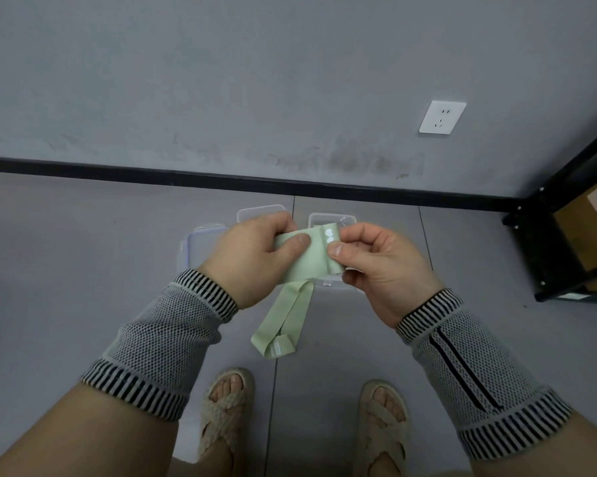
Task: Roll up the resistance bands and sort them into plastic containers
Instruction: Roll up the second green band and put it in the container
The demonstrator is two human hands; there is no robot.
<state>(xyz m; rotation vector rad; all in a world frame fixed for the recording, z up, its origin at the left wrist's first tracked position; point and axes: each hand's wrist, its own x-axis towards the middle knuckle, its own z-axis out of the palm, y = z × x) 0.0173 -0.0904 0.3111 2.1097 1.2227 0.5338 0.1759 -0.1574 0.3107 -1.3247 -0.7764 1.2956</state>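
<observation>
Rolling is under way: the left hand (252, 259) and right hand (383, 266) each pinch the pale green resistance band (310, 259) above the clear containers (197, 249) on the floor, its tail hanging loose. Next, wind the tail in tightly.

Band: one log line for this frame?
band: green, part-rolled, tail hanging | left hand: gripping | right hand: pinching | containers: floor, behind hands

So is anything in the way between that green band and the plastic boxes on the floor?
Nothing visible. Both the left hand and right hand hold the green band above the clear containers, whose insides the hands partly hide.
</observation>
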